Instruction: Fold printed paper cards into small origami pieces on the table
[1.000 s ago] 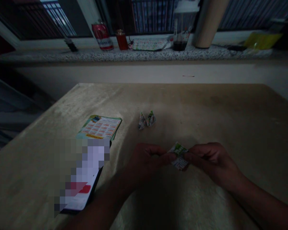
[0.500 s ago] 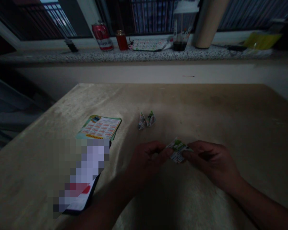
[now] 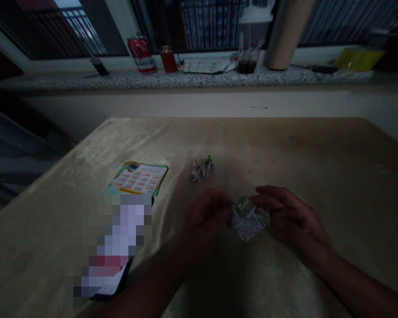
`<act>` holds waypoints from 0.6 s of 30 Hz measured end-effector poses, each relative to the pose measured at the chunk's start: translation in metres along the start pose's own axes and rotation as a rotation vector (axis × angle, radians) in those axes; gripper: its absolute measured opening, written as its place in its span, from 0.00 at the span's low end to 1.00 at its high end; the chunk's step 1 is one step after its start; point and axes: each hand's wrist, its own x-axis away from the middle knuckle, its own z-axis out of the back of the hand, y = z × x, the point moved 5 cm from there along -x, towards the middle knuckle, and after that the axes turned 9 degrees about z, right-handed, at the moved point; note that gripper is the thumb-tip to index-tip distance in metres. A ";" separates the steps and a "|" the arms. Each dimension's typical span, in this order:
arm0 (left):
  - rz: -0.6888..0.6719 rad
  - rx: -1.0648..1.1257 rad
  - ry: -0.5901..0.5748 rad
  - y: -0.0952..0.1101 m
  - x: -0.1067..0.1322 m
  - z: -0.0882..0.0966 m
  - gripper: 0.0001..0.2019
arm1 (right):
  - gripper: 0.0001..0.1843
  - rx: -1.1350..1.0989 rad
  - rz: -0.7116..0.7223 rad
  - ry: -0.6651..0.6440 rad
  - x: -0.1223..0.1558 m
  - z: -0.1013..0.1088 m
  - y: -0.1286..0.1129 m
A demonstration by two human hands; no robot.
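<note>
A small folded piece of printed paper (image 3: 248,218), green and white, is held between both hands just above the tan table (image 3: 285,145). My left hand (image 3: 205,218) pinches its left edge with curled fingers. My right hand (image 3: 290,216) grips its right side, index finger reaching over the top. Two small folded paper pieces (image 3: 202,168) lie on the table a little beyond the hands.
A stack of printed flyers (image 3: 137,177) lies at the left, with a phone (image 3: 114,247) just nearer. On the stone ledge at the back stand a red can (image 3: 142,54), a small red jar (image 3: 168,58), a dark drink cup (image 3: 248,48) and a beige cylinder (image 3: 285,39).
The paper has been turned and opened out, now showing a wider printed face. Both hands rose slightly toward the far side, and the right fingers spread over the top.
</note>
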 end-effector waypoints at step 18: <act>-0.464 -0.604 -0.213 0.036 0.015 -0.011 0.14 | 0.13 -0.172 -0.192 -0.016 -0.009 -0.001 0.012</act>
